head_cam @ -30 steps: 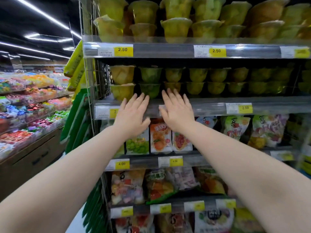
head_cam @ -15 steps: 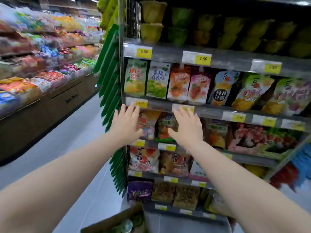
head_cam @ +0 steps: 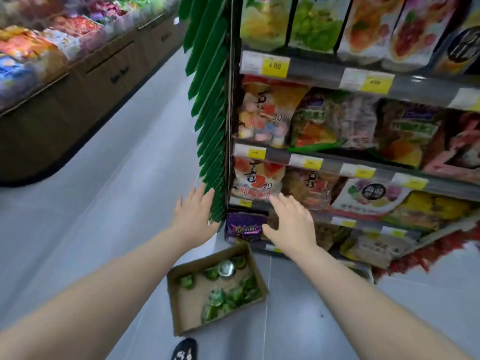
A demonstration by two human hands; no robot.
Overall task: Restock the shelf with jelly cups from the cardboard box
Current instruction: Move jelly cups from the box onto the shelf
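Note:
A shallow cardboard box lies on the grey floor at the foot of the shelf unit. Several green jelly cups lie loose in it, and one shows a silver lid. My left hand hovers above the box with straight, spread fingers and holds nothing. My right hand is stretched out beside it, also flat and empty, in front of the lowest shelves. The jelly-cup shelf is out of view above.
The shelf unit on the right carries snack bags and yellow price tags. Green packets hang down its left end. A low display counter with sweets runs along the left of the aisle. A dark shoe shows below the box.
My view has swung down from the jelly-cup shelves to the floor. Both hands dropped with it, staying flat and empty, and the whole cardboard box has come into sight.

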